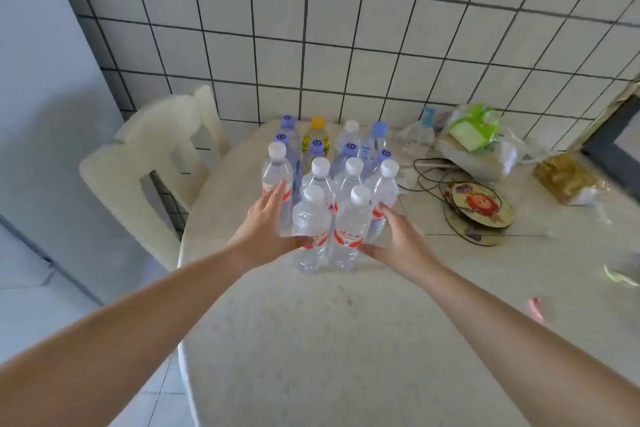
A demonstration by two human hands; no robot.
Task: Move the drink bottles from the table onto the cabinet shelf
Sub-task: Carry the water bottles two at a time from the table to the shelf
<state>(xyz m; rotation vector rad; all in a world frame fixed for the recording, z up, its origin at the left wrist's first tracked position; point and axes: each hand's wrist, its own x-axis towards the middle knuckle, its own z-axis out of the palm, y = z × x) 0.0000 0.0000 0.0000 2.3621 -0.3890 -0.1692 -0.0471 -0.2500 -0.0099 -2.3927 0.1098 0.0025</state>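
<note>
We see bottles clustered upright on table, chair left, bags far right, cable between.

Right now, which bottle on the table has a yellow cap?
The yellow-capped bottle with yellowish contents, back row, second from left. All other caps are white or blue-purple.
</note>
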